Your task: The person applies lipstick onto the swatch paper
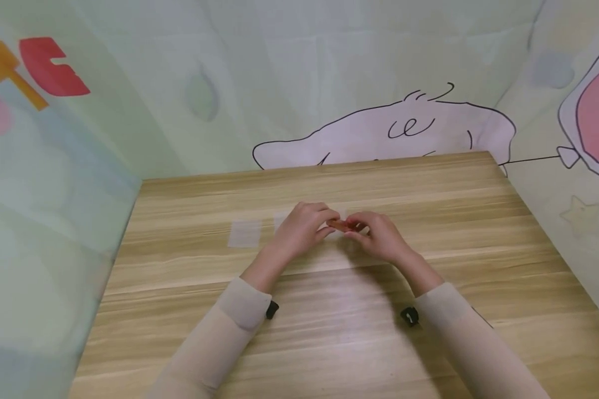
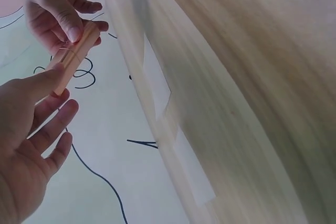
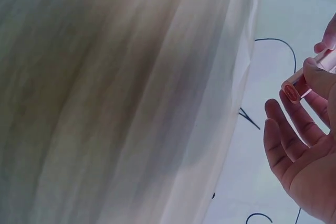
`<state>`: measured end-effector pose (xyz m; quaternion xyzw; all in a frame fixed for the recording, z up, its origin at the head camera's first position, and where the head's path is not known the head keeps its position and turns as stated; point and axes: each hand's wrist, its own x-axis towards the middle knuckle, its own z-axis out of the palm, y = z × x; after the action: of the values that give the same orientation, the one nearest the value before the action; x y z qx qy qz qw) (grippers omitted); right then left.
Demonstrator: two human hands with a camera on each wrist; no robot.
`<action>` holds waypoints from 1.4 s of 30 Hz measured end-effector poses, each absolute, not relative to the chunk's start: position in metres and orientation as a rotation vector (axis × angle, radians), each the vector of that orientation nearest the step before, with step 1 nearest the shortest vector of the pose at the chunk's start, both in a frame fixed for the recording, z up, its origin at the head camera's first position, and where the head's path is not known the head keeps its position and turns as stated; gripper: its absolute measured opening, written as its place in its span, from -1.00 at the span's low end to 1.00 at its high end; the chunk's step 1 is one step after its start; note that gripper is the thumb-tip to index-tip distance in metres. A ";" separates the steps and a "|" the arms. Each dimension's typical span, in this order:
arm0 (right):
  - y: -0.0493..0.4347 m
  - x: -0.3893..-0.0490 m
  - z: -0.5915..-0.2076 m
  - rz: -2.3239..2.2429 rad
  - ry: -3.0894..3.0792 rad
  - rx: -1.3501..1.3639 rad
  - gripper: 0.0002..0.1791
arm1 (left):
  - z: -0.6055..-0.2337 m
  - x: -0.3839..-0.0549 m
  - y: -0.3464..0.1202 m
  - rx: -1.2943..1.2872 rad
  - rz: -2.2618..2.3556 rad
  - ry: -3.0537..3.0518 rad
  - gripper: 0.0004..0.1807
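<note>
Two hands share one tube [image 2: 79, 59], held up off the table [image 1: 349, 327] toward its far side. My left hand [image 1: 301, 228] pinches the left end between thumb and fingertips; my right hand [image 1: 380, 237] pinches the right end the same way, its other fingers bent loosely. Both grips are narrow, just as wide as the tube, which is slim and orange, with a reddish oval end [image 3: 292, 93] showing by my right thumb. Left of my hands lies a white sheet [image 1: 245, 234], flat on the wood; a second sheet [image 1: 280, 219] is partly hidden behind my left hand. On the far side hangs a pale backdrop [image 1: 289, 72] with line drawings.
</note>
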<state>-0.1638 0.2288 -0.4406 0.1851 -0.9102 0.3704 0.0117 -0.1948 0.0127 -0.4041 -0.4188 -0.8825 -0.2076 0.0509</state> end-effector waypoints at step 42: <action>0.181 -0.144 -0.417 0.881 -2.699 0.919 -0.81 | -0.399 -0.155 -0.055 -1.124 -0.826 -2.643 -0.82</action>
<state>-0.1444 0.1809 -0.4166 0.3070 -0.9017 0.2942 0.0785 -0.1546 -0.0555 -0.3994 -0.3749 -0.8818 -0.2757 0.0762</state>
